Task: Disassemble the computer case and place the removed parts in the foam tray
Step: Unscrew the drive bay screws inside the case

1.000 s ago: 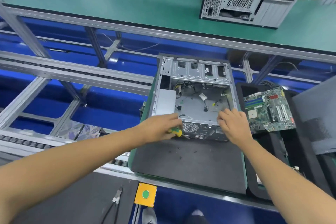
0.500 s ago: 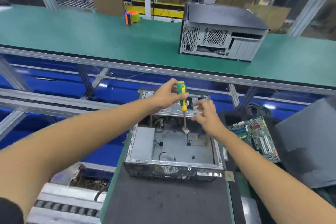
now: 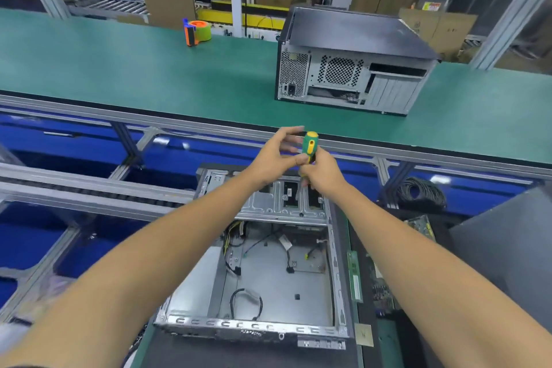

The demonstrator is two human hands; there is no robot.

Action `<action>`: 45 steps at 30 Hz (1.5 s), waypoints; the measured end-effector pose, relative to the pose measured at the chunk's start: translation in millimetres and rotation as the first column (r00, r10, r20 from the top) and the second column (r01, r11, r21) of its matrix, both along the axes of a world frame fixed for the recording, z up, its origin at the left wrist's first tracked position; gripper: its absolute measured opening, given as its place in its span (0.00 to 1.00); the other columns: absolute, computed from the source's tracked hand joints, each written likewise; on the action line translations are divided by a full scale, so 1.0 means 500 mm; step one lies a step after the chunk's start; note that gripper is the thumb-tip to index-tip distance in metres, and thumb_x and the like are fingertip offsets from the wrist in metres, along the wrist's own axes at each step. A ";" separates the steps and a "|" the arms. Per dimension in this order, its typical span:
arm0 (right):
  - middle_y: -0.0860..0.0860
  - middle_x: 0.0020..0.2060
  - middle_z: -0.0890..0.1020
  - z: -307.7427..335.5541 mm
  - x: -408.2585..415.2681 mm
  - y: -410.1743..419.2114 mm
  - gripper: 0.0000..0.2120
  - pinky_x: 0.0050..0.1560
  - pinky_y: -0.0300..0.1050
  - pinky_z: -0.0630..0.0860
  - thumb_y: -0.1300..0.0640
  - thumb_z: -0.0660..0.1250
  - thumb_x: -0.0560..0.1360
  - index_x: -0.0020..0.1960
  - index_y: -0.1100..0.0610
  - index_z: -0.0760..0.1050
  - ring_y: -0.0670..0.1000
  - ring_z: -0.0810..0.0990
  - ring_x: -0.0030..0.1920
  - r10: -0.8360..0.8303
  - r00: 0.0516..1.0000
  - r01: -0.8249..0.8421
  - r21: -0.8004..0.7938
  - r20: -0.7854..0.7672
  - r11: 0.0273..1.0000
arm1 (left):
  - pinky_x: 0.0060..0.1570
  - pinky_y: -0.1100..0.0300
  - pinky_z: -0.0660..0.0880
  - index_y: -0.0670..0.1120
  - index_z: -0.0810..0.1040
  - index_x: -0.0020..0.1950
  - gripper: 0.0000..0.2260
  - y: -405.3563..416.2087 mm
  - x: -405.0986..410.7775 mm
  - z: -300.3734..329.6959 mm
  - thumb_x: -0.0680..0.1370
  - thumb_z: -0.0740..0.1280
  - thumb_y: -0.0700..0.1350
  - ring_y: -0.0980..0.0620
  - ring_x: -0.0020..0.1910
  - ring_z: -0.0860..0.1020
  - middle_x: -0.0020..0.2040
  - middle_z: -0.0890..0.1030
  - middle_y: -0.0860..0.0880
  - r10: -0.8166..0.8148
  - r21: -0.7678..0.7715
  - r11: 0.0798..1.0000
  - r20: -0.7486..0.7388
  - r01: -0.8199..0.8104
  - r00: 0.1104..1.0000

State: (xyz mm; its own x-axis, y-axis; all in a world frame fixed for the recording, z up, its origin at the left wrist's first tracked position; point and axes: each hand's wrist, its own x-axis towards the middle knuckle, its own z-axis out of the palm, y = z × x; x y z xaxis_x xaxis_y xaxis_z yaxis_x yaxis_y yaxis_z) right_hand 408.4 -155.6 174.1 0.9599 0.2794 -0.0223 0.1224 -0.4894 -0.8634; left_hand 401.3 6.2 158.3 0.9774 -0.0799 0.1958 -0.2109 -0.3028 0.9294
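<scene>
An open, gutted computer case [image 3: 268, 278] lies on a dark mat in front of me, with loose cables on its floor. Above its far drive cage, my right hand [image 3: 321, 175] grips the lower handle of a green and yellow screwdriver [image 3: 310, 145], shaft pointing down into the cage. My left hand [image 3: 276, 155] sits just left of the handle with fingers spread, its thumb touching the handle. Right of the case, a removed motherboard [image 3: 383, 287] rests in the black foam tray [image 3: 366, 236], partly hidden by my right forearm.
A closed computer case [image 3: 352, 63] and an orange tape dispenser [image 3: 198, 28] stand on the green conveyor belt beyond. A coil of black cable [image 3: 421, 191] and a grey panel [image 3: 501, 251] lie to the right. Metal rails over blue bins run on the left.
The view has tilted up. The screwdriver passed from my left hand's grip into my right hand, and both hands rose from the case's front edge to above the drive cage.
</scene>
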 end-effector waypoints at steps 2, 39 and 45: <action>0.54 0.39 0.79 -0.016 0.015 0.005 0.05 0.30 0.47 0.78 0.64 0.64 0.78 0.52 0.57 0.71 0.51 0.81 0.27 -0.019 1.000 0.018 0.005 0.013 1.000 | 0.62 0.59 0.76 0.50 0.75 0.65 0.18 0.023 0.005 -0.035 0.77 0.75 0.45 0.60 0.61 0.76 0.64 0.76 0.50 0.049 0.067 0.997 -0.019 -0.048 0.999; 0.46 0.35 0.79 0.017 0.080 0.064 0.14 0.36 0.46 0.64 0.38 0.62 0.70 0.43 0.49 0.69 0.47 0.77 0.39 0.183 0.948 -0.039 -0.475 0.259 0.879 | 0.46 0.56 0.69 0.49 0.78 0.44 0.06 0.041 -0.019 -0.185 0.80 0.70 0.41 0.51 0.45 0.74 0.41 0.80 0.58 -0.029 0.427 0.904 0.027 0.014 0.999; 0.49 0.35 0.73 0.109 0.102 0.091 0.18 0.33 0.44 0.61 0.40 0.60 0.78 0.37 0.52 0.70 0.51 0.72 0.34 0.388 0.909 -0.049 -0.884 0.153 0.464 | 0.50 0.46 0.72 0.42 0.80 0.48 0.05 0.030 -0.023 -0.189 0.81 0.69 0.43 0.43 0.46 0.74 0.44 0.82 0.49 -0.039 0.482 0.876 0.131 -0.029 0.991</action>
